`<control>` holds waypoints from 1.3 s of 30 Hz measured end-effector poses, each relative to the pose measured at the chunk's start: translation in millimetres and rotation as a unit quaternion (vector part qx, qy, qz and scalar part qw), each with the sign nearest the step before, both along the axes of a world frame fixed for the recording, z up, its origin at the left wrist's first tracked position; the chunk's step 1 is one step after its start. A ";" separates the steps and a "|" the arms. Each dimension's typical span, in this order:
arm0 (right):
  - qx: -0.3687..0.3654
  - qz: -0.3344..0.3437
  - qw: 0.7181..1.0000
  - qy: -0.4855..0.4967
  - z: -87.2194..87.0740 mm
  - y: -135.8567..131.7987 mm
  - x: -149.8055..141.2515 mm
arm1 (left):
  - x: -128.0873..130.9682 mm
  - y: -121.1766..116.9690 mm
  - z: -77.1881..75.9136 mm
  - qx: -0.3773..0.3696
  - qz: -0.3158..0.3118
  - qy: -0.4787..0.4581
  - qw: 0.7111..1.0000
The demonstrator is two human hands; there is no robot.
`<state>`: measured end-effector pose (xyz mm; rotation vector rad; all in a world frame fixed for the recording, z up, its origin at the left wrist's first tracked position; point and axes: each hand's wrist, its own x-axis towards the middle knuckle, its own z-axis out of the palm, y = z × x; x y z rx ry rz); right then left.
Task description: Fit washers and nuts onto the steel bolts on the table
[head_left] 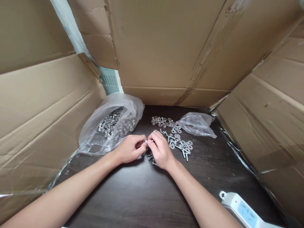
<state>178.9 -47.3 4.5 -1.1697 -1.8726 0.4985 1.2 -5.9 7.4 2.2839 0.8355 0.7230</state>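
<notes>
Over the middle of the dark table, my left hand (pixel 131 148) and my right hand (pixel 160 148) meet fingertip to fingertip. Both are closed in a pinch on a small shiny bolt (pixel 146 141), mostly covered by the fingers; whether a nut or washer is on it I cannot tell. Several bolts (pixel 150 156) lie below and partly behind my right hand. Just beyond that hand, loose bolts, nuts and flat washers (pixel 177 136) are scattered. Left of my left hand, an open clear plastic bag (pixel 89 136) holds a heap of metal fasteners (pixel 111 123).
A second, crumpled plastic bag (pixel 197 123) lies at the back right of the table (pixel 114 196). A white power strip (pixel 244 209) sits at the front right. Cardboard walls (pixel 166 44) enclose the left, back and right sides.
</notes>
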 end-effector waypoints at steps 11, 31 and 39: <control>-0.007 0.000 1.000 0.002 0.6 0.1 -0.4 | -0.2 -0.2 0.8 0.000 0.004 0.000 1.000; -0.004 -0.017 1.000 0.008 2.1 -0.9 -1.2 | -0.5 -0.5 1.2 0.015 0.010 -0.008 1.000; 0.005 -0.015 1.000 0.019 0.5 0.1 -1.5 | 0.1 -0.4 -0.8 0.014 0.020 -0.012 1.000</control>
